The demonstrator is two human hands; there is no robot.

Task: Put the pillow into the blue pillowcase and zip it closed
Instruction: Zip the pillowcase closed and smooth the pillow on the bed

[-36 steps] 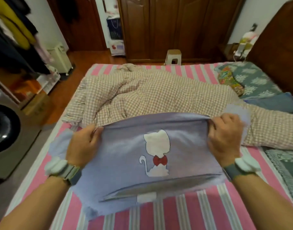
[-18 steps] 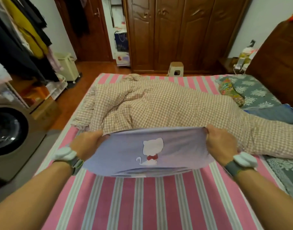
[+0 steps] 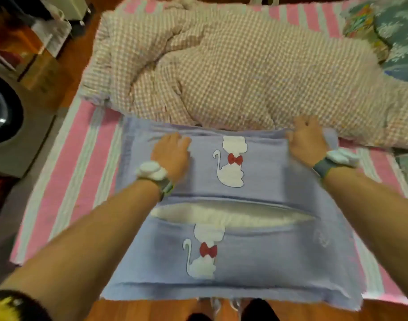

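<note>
The blue pillowcase (image 3: 256,246) is laid flat across the near half of the bed (image 3: 66,181), over the pink-and-white striped sheet, with its near edge hanging a bit past the mattress edge. Two white cat prints with red bows are seen on it, one behind the other. Across the middle a long slit is gaping open, and pale silvery-white fabric (image 3: 233,215) is showing through it (looks like the pillow inside, but that can't be told for sure from the blur).

The left hand (image 3: 171,155) is placed palm-down on the far left part of the case, fingers laid out fairly straight, so the grip is released and nothing is being held. The right hand (image 3: 307,141) is set at the far right corner, its fingers curled over the far edge of the cloth; whether that grip is actually pinching the fabric can't be told. A white wrist-worn device is strapped on each arm.

Just behind the case, touching its far edge, a crumpled checkered quilt (image 3: 233,66) is heaped across the bed. A washing machine (image 3: 11,117) is seen at the left, off the bed.
</note>
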